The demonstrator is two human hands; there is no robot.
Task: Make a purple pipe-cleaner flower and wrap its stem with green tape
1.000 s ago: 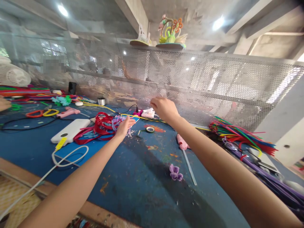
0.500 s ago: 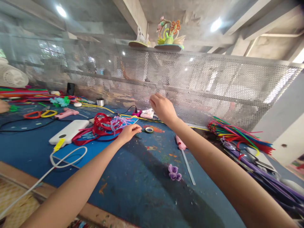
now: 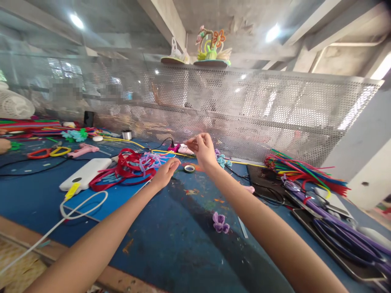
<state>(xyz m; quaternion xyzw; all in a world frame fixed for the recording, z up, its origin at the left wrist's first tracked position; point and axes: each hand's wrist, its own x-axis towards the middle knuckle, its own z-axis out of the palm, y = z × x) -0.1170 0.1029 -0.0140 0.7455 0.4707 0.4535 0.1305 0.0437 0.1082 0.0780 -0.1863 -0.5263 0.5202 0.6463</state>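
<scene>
My left hand [image 3: 166,174] hovers over the blue table beside a tangle of red ribbon [image 3: 124,165], its fingers closed together; whatever they hold, if anything, is hidden. Higher and to the right, my right hand [image 3: 205,152] is raised with thumb and index finger pinched; what lies between them is too small to make out. Below and between the hands is a small roll of tape [image 3: 189,168]. A purple fuzzy flower [image 3: 220,222] rests on the table near my right forearm. Light-blue fuzzy flowers [image 3: 224,161] show partly behind my right wrist.
A pink glue gun [image 3: 249,189] lies partly under my right forearm, its glue stick [image 3: 242,227] showing. Left are a white power bank [image 3: 85,175], scissors [image 3: 60,151] and another pink glue gun [image 3: 83,150]. Pipe cleaners [image 3: 308,173] lie right. A perforated metal screen [image 3: 259,110] stands behind.
My right hand has come down and slightly left, its fingers now showing as a pinch. The light-blue flowers behind its wrist have come into sight. My left hand has barely moved.
</scene>
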